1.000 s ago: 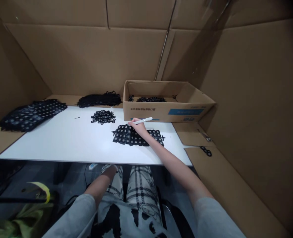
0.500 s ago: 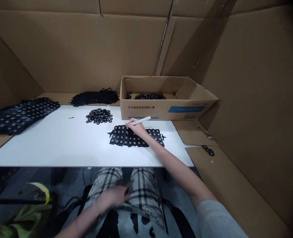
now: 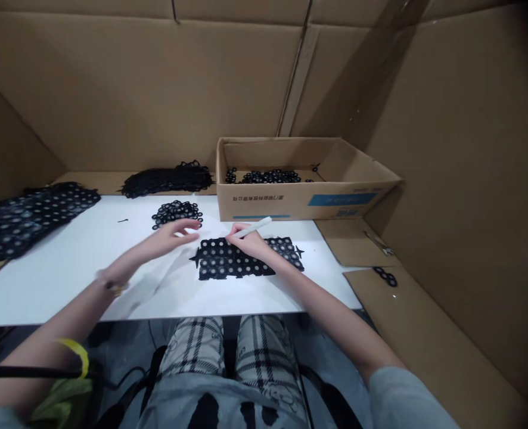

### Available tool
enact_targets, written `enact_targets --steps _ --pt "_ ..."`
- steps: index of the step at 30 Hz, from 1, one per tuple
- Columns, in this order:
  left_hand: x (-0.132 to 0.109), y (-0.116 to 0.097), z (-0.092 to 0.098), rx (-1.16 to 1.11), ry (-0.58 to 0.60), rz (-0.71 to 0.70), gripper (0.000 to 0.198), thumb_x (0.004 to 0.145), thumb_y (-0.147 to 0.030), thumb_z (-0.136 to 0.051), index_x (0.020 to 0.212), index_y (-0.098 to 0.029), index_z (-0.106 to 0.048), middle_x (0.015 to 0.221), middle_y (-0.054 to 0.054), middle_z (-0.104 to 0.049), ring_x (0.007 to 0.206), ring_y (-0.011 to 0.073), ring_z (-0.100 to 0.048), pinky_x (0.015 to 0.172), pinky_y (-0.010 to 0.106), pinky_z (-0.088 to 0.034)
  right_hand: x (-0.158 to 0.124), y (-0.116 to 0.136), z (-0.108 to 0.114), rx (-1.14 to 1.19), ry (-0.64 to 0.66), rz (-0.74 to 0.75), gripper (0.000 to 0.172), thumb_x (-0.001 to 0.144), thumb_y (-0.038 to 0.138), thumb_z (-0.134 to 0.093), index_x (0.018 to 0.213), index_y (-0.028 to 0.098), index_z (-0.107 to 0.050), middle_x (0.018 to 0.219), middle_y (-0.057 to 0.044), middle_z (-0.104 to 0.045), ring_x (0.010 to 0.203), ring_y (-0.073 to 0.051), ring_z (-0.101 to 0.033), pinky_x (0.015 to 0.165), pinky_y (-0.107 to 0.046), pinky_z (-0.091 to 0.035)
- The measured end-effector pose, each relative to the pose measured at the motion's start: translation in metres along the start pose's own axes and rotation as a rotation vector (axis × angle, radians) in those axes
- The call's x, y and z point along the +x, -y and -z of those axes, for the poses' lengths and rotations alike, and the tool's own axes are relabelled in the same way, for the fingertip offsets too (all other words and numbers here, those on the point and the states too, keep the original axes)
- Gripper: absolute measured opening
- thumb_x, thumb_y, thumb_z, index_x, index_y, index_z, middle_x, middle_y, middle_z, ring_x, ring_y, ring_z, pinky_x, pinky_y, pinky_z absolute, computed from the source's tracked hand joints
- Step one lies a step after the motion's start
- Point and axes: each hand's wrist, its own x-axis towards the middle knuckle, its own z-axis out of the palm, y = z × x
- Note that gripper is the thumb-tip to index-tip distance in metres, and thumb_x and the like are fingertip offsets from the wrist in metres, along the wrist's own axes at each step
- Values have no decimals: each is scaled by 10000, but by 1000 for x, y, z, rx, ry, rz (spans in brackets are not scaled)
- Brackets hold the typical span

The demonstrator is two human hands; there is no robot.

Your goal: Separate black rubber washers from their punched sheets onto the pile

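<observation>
My right hand (image 3: 247, 239) grips a white pen-like tool (image 3: 257, 227), its lower end at the top edge of a flat black sheet (image 3: 232, 262) with rows of pale round spots. Part of that sheet lies hidden under the hand and wrist. My left hand (image 3: 174, 233) is above the white table just left of the sheet, thumb and fingers apart, nothing between them. Right behind its fingers sits a small heap of black rings (image 3: 177, 212), partly covered by the hand.
A cardboard box (image 3: 291, 201) holding more black ring pieces stands behind the sheet. Stacks of spotted black sheets (image 3: 36, 214) and black strips (image 3: 168, 179) lie left and back. Tweezers (image 3: 379, 243) and a black ring piece (image 3: 385, 276) rest on cardboard at right. Cardboard walls surround the table.
My left hand has come up from my lap to the table beside the ring heap. The right hand stays at the sheet with the pen-like tool. The view has shifted slightly.
</observation>
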Motion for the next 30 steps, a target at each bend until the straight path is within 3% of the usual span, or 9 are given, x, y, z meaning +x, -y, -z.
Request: enact_targets --steps 3,5,7,11,14,17,20,24,30 --pt "26 2 -13 25 279 -52 422 748 -468 -684 1047 -170 -688 968 55 -702 874 206 -627 741 280 -496 2 0 3 -15 -35 34 196 754 314 -590 632 197 -491 619 33 -511 620 -135 -479 603 -257 -344" --pt "37 9 -25 -2 322 -102 338 764 -456 -655 905 -154 -712 833 35 -703 765 183 -616 687 270 -478 3 1 6 -29 -65 20 209 762 325 -598 632 201 -491 613 34 -513 621 -139 -487 610 -259 -352" --pt "41 19 -34 -80 258 -123 308 767 -444 -655 840 -151 -716 814 30 -706 744 175 -615 690 273 -476 3 2 6 -35 -90 -10 218 773 332 -599 633 206 -490 622 28 -542 638 -148 -518 634 -267 -376" --pt "39 35 -38 -192 88 -58 358 696 -433 -738 926 -158 -733 881 51 -735 791 193 -641 728 294 -494 3 4 -1 73 -103 21 224 816 368 -584 680 212 -499 817 -20 -676 824 -185 -633 779 -314 -443" --pt "36 35 -36 -195 76 -25 390 675 -427 -760 968 -169 -738 875 54 -745 769 194 -647 695 292 -498 5 3 -9 127 -59 78 213 816 358 -603 696 204 -517 961 -48 -696 922 -191 -649 853 -332 -444" --pt "35 30 -35 -225 99 -34 324 690 -397 -750 927 -176 -752 892 54 -751 792 197 -653 717 296 -504 9 1 -14 44 -8 95 210 815 367 -607 705 203 -535 852 -31 -679 805 -176 -630 761 -300 -440" --pt "35 25 -35 -270 97 -33 286 685 -367 -751 903 -180 -760 856 48 -753 771 195 -648 713 300 -511 14 0 -16 -56 -46 64 251 816 406 -599 685 206 -523 690 5 -595 678 -158 -555 657 -274 -395" --pt "33 23 -37 -288 28 21 316 634 -347 -785 892 -167 -748 751 28 -728 681 166 -620 644 280 -503 16 -2 -19 -25 -93 12 284 801 426 -606 654 205 -507 639 20 -541 650 -149 -512 647 -274 -376" --pt "29 18 -43 -404 -47 91 314 591 -316 -812 839 -153 -710 837 42 -727 748 162 -638 683 270 -514 13 1 -20 -1 -103 -42 247 777 382 -626 646 205 -515 634 20 -538 640 -148 -500 641 -281 -372"
